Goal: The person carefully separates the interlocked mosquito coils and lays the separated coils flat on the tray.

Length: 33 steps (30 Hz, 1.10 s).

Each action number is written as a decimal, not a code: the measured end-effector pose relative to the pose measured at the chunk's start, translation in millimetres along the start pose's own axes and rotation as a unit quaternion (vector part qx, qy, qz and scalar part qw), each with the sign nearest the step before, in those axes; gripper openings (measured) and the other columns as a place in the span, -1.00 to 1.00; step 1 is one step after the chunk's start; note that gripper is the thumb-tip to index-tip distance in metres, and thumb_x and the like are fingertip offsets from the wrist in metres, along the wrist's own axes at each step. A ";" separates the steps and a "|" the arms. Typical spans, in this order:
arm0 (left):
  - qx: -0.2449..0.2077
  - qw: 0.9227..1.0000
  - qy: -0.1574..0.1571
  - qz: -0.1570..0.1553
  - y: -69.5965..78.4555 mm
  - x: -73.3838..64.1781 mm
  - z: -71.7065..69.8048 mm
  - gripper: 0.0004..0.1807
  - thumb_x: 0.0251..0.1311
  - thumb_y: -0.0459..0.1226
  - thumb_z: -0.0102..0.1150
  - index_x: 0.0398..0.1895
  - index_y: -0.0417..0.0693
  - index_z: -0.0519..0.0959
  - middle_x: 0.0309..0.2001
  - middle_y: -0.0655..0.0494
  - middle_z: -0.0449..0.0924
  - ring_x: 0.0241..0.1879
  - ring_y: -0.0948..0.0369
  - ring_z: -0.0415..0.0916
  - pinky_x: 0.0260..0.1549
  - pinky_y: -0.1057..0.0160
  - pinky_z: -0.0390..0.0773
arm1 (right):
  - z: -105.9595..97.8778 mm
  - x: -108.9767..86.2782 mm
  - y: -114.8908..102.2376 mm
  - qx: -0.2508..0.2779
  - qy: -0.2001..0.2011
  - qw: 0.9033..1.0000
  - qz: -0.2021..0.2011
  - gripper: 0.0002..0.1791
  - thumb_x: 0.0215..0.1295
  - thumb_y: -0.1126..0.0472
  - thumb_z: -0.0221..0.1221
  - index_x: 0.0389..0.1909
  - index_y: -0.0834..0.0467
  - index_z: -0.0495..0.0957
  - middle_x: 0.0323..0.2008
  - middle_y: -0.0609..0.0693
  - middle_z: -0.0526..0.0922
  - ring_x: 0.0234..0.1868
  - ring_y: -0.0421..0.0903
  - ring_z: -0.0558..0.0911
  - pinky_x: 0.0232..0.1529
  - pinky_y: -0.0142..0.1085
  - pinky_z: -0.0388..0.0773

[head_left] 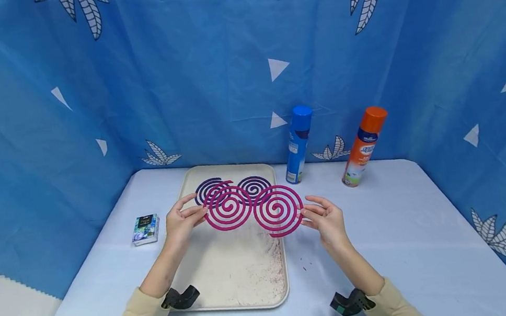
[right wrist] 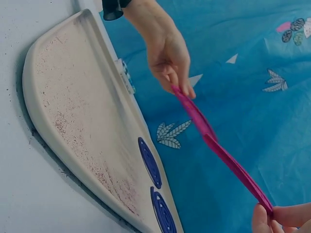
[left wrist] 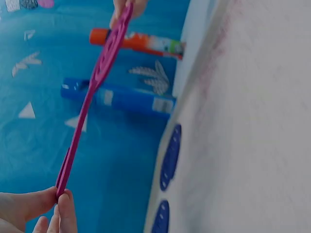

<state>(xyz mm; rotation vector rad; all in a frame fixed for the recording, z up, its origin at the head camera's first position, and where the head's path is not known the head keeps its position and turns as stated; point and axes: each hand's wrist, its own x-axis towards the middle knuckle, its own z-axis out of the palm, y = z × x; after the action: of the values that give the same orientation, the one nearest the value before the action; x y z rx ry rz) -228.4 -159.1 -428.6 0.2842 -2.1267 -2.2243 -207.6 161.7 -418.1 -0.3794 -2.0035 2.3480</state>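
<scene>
My left hand [head_left: 185, 220] pinches the outer edge of a pink mosquito coil [head_left: 228, 208], thumb against fingers. My right hand [head_left: 327, 221] pinches the far edge of a second pink mosquito coil [head_left: 277, 208]. Both coils hang in the air above the tray [head_left: 229, 277] and meet at their inner edges; whether they are joined I cannot tell. In the left wrist view the pink coils [left wrist: 78, 127] appear nearly edge-on. Two dark blue coils [head_left: 254, 189] lie flat side by side at the tray's far end, partly hidden behind the pink ones.
A small patterned box [head_left: 145, 229] lies left of the tray. Behind and to the right stand a blue spray can [head_left: 297, 144] and an orange-capped spray can [head_left: 363, 147]. Reddish crumbs dot the tray's right side. Blue cloth [head_left: 205, 79] hangs behind the white table [head_left: 387, 247].
</scene>
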 end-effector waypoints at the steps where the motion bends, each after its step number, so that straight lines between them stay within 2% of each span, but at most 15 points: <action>1: 0.003 1.000 0.004 -0.006 -2.6 1.7 -5.8 -0.37 0.19 -0.37 0.21 0.34 -0.12 0.27 -0.50 0.46 0.65 -0.41 0.48 0.63 -0.27 0.47 0.65 | 0.0 0.3 0.5 -0.001 0.001 1.000 0.002 -0.60 0.26 0.42 0.15 0.13 0.26 0.43 -0.48 -0.26 0.71 -0.38 -0.28 0.72 -0.31 -0.36 0.70; 6: 0.002 1.000 0.015 -0.026 -17.3 9.2 -29.9 -0.34 0.20 -0.41 0.19 0.38 -0.16 0.21 -0.52 0.44 0.62 -0.46 0.48 0.61 -0.29 0.46 0.66 | 0.6 2.0 3.2 -0.010 0.004 1.000 0.000 -0.60 0.25 0.41 0.16 0.13 0.26 0.43 -0.48 -0.26 0.70 -0.38 -0.29 0.72 -0.31 -0.37 0.70; 11: 0.015 0.999 0.024 -0.044 -32.0 13.4 -44.3 -0.32 0.20 -0.45 0.17 0.39 -0.23 0.17 -0.52 0.40 0.63 -0.47 0.48 0.60 -0.32 0.47 0.66 | 1.3 2.7 8.3 -0.012 0.003 1.000 -0.004 -0.60 0.25 0.42 0.17 0.11 0.29 0.43 -0.48 -0.23 0.70 -0.41 -0.28 0.71 -0.34 -0.37 0.70; 15: 0.049 0.997 0.032 -0.048 -39.6 13.6 -50.3 -0.33 0.18 -0.44 0.18 0.37 -0.26 0.20 -0.46 0.31 0.66 -0.47 0.47 0.61 -0.32 0.46 0.66 | 2.0 2.7 13.3 -0.017 0.006 1.000 -0.001 -0.61 0.25 0.41 0.16 0.11 0.28 0.43 -0.47 -0.24 0.70 -0.39 -0.27 0.72 -0.33 -0.36 0.70; 18: 0.090 0.994 0.045 -0.031 -42.6 13.5 -53.5 -0.36 0.14 -0.45 0.22 0.31 -0.30 0.27 -0.42 0.16 0.70 -0.50 0.46 0.61 -0.34 0.45 0.67 | 3.6 3.9 17.0 -0.012 0.004 1.000 0.002 -0.60 0.25 0.42 0.16 0.12 0.30 0.42 -0.48 -0.24 0.70 -0.39 -0.28 0.71 -0.33 -0.36 0.70; 21: 0.166 0.984 0.066 0.001 -43.9 14.0 -56.2 -0.41 0.07 -0.42 0.27 0.22 -0.33 0.38 -0.43 0.01 0.73 -0.59 0.45 0.59 -0.46 0.48 0.64 | 7.7 6.8 21.2 -0.004 -0.004 1.000 -0.002 -0.58 0.24 0.44 0.15 0.13 0.36 0.40 -0.48 -0.22 0.71 -0.41 -0.28 0.71 -0.35 -0.37 0.70; 25: 0.261 0.962 0.078 0.027 -43.1 14.5 -59.4 -0.51 0.07 -0.37 0.28 0.10 -0.37 0.48 -0.56 -0.09 0.70 -0.72 0.38 0.55 -0.64 0.47 0.57 | 17.6 11.8 28.2 -0.006 -0.016 1.000 -0.011 -0.59 0.23 0.46 0.16 0.11 0.40 0.41 -0.48 -0.18 0.72 -0.44 -0.27 0.70 -0.39 -0.38 0.70; 28: 0.296 0.952 0.070 0.035 -41.9 13.6 -61.1 -0.57 0.15 -0.34 0.19 0.06 -0.42 0.50 -0.58 -0.14 0.67 -0.75 0.31 0.55 -0.69 0.44 0.56 | 26.7 15.3 35.2 -0.014 -0.025 1.000 -0.013 -0.61 0.22 0.48 0.16 0.09 0.41 0.42 -0.47 -0.14 0.72 -0.47 -0.28 0.69 -0.40 -0.39 0.69; 33: 0.334 0.937 0.077 0.060 -39.7 11.5 -63.4 -0.62 0.25 -0.29 0.10 0.05 -0.40 0.52 -0.49 -0.19 0.69 -0.70 0.24 0.58 -0.72 0.44 0.50 | 40.0 20.7 48.0 -0.014 -0.038 0.999 -0.005 -0.63 0.19 0.52 0.15 0.05 0.43 0.44 -0.49 -0.11 0.71 -0.53 -0.29 0.66 -0.45 -0.42 0.68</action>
<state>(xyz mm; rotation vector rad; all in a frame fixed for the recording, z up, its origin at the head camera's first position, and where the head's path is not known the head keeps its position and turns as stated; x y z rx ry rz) -225.6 -221.3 -471.5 0.3246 -2.6440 -1.2972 -229.4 118.6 -462.8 -0.2845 -2.0689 2.3660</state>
